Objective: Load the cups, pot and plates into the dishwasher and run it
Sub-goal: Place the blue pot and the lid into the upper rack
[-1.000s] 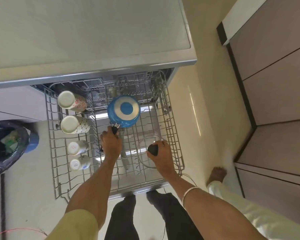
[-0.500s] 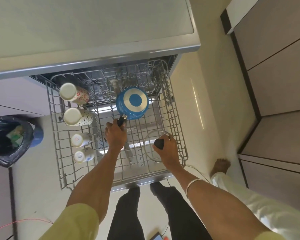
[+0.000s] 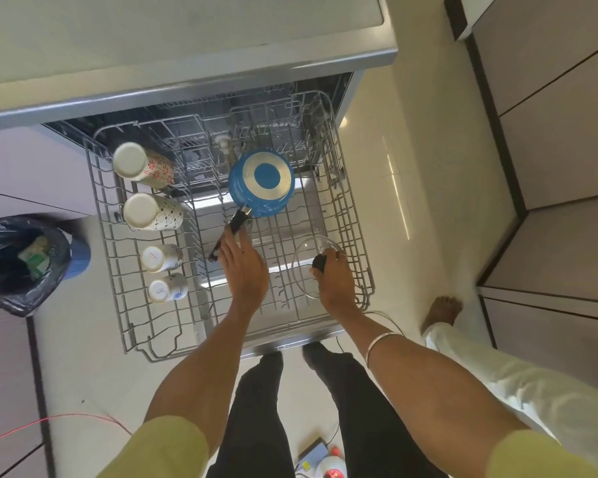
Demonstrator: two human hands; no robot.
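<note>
While the blue pot point(image 3: 261, 182) sits upside down toward the back of the pulled-out dishwasher rack point(image 3: 356, 236), its black handle point(image 3: 229, 232) points toward the person, and the left hand point(image 3: 244, 270) lies over the handle's near end with fingers extended and loosely together, not curled round it. To the right, the right hand point(image 3: 335, 281) pinches the black knob point(image 3: 319, 263) of a clear glass lid point(image 3: 308, 267), holding it over the rack's front right part. Along the rack's left side four cups lie in a row: a flowered cup point(image 3: 142, 164) at the back, a patterned cup point(image 3: 151, 212), then two small white cups point(image 3: 160, 258) point(image 3: 167, 289). A bin with a black liner point(image 3: 21, 263) stands on the floor left of the rack.
</note>
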